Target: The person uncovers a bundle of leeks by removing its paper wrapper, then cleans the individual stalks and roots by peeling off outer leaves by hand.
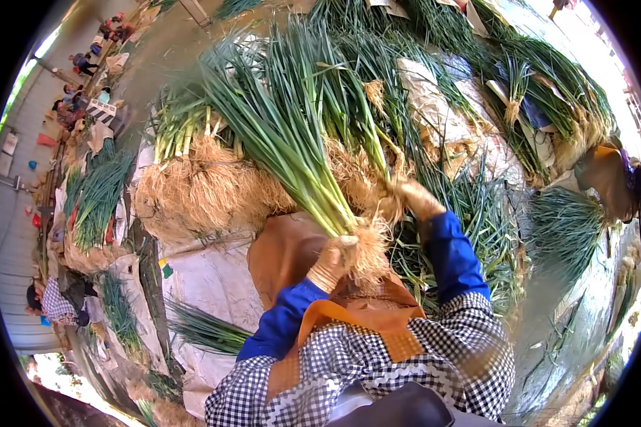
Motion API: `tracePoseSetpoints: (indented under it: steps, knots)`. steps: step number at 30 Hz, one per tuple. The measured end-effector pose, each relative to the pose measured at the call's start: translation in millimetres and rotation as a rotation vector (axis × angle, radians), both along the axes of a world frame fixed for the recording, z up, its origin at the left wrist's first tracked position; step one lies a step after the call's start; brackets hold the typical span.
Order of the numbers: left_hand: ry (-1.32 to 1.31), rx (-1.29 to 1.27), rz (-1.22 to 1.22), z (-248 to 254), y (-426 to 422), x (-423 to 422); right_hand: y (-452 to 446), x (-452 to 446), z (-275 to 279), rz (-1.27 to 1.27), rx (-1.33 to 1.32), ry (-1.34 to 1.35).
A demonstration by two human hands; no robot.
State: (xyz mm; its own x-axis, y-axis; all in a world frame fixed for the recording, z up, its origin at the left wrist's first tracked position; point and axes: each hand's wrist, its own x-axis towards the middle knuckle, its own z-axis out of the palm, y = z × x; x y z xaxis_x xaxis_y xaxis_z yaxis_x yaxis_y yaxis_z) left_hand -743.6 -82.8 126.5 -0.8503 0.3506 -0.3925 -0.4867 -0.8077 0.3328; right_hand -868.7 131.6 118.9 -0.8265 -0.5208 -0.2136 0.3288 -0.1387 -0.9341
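Scallions (300, 160) in left hand (332, 263) — white sacking (217, 285) beside, grey wall (18, 245) beyond.

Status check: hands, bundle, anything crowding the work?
Left hand: grip closed around green onion bundle, just above its roots. Right hand: at neighbouring stalks, hold unclear. More rooted onions piled close beyond.

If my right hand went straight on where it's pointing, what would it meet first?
Your right hand would likely meet the tan roots of the green stalks just ahead; depth is unclear, so it may be touching them.
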Motion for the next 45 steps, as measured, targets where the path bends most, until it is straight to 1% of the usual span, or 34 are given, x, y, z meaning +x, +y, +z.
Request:
tracePoseSetpoints:
  steps: [1, 2, 3, 4, 5, 6, 7, 9, 10, 11, 13, 15, 17, 19, 21, 22, 23, 24, 25, 26, 27, 29, 30, 31, 32, 33, 35, 36, 37, 38, 39, 40, 43, 45]
  knots:
    - [-0.051, -0.023, -0.073, -29.3, 3.3, 5.4, -2.6, 24.5, 14.7, 0.05, 0.03, -0.191]
    - [-0.049, 0.121, -0.123, -42.7, 13.9, 10.0, -1.9, 38.8, -14.8, 0.098, 0.036, -0.179]
    - [-0.049, 0.264, -0.169, -34.1, 23.8, 12.6, -7.6, 49.3, -25.5, 0.148, 0.04, -0.167]
    - [-0.146, 0.115, -0.112, -23.9, 37.7, 17.0, -6.9, 53.7, -32.3, 0.137, 0.076, -0.162]
    - [-0.158, 0.055, -0.102, -35.5, 40.9, 18.2, -15.0, 58.6, -12.9, 0.125, 0.111, -0.155]
    - [-0.164, 0.011, -0.104, -58.5, 39.0, 17.3, -18.8, 59.4, -0.9, -0.009, 0.238, -0.131]
    - [-0.169, -0.033, -0.105, -74.0, 37.4, 17.0, -30.4, 44.6, -12.0, -0.053, 0.347, -0.127]
    - [-0.179, -0.077, -0.14, -87.5, 36.6, 20.8, -40.9, 38.4, -46.4, -0.267, 1.014, 0.913]
    - [-0.135, -0.177, -0.044, -102.4, 39.8, 21.3, -43.5, 36.8, -54.6, -0.201, 1.133, 0.825]
    - [-0.09, -0.273, 0.051, -113.6, 41.3, 20.4, -48.8, 44.7, -42.4, -0.263, 1.038, 0.709]
    - [-0.176, -0.227, 0.03, -99.2, 41.4, 14.7, -40.8, 74.8, -24.3, -0.158, 0.911, 0.799]
    - [-0.223, -0.044, -0.007, -56.8, 37.3, 8.0, -9.0, 112.5, 15.7, -0.136, 0.22, -0.031]
    - [-0.183, -0.064, 0.086, -76.6, 30.7, 10.8, 45.5, 135.2, 45.0, -0.281, 0.225, -0.157]
    - [-0.175, -0.029, 0.018, -77.9, 27.0, 12.6, 116.1, 141.3, 11.1, -0.407, 0.792, -0.019]
    - [-0.196, -0.053, -0.011, -44.8, 25.8, 14.1, 176.1, 134.1, -60.2, 0.126, 1.852, -0.139]
    - [-0.184, 0.009, -0.033, -31.8, 23.9, 13.5, 156.5, 130.1, -40.3, 0.174, 1.733, 0.153]
    - [-0.153, -0.015, -0.001, -36.0, 25.0, 13.1, 120.5, 114.5, -30.6, -0.096, 1.508, 0.34]
    - [-0.171, -0.035, -0.033, -32.7, 23.6, 14.2, 80.2, 98.1, -18.4, -0.237, 1.259, 0.386]
    - [-0.189, -0.056, -0.063, -27.3, 21.1, 15.8, 41.2, 85.0, -5.5, -0.292, 0.791, 0.095]
    - [-0.182, -0.06, -0.054, -23.1, 20.3, 15.1, 16.7, 66.6, -17.5, -0.177, 0.41, 0.008]
    - [-0.142, 0.028, -0.111, -18.7, 18.8, 15.6, -4.5, 57.4, -24.4, -0.093, 0.022, -0.212]
    - [-0.101, 0.106, -0.162, -27.3, 9.2, 22.7, -49.3, 37.2, -91.3, -0.267, -0.044, 0.138]
    - [-0.033, 0.151, -0.117, -49.2, -1.0, 27.6, -54.3, 28.9, -80.6, -0.366, 0.184, 0.715]
    - [0.034, 0.196, -0.075, -60.4, -9.8, 28.7, -51.1, 29.5, -55.9, -0.242, 0.093, 0.322]
    - [-0.014, -0.029, -0.051, -20.3, -11.1, 30.4, -48.3, 30.2, -29.1, -0.185, 0.035, -0.084]
    - [0.029, 0.057, -0.124, 37.3, -7.2, 26.7, -51.5, 31.8, -32.4, -0.265, 0.169, -0.071]
    - [0.015, -0.142, -0.094, -21.6, -15.9, 31.2, -56.8, 45.8, -6.4, -0.342, 0.558, 0.246]
    - [-0.037, -0.076, -0.126, -43.1, -14.3, 31.4, -57.8, 47.5, 1.0, -0.27, 0.684, 0.263]
    - [-0.081, -0.008, -0.155, -54.7, -8.2, 27.6, -58.2, 47.5, -18.1, -0.253, 0.627, 0.36]
    - [-0.153, -0.066, -0.071, -33.4, 7.5, 24.9, -59.0, 45.9, -21.5, -0.273, 0.414, 0.189]
    - [-0.16, -0.09, -0.028, -57.9, 12.5, 23.3, -60.0, 44.7, -23.6, -0.291, 0.198, 0.02]
    - [-0.179, -0.057, -0.006, -58.4, 14.9, 22.1, -58.8, 45.4, -28.2, -0.348, 0.166, 0.145]
    - [-0.202, 0.018, 0.021, -58.4, 14.7, 23.3, -55.5, 51.8, -38.5, -0.403, -0.016, -0.138]
    - [-0.199, 0.05, 0.023, -55.7, 12.0, 20.8, -34.6, 69.7, -30.2, -0.283, 0.412, 0.066]
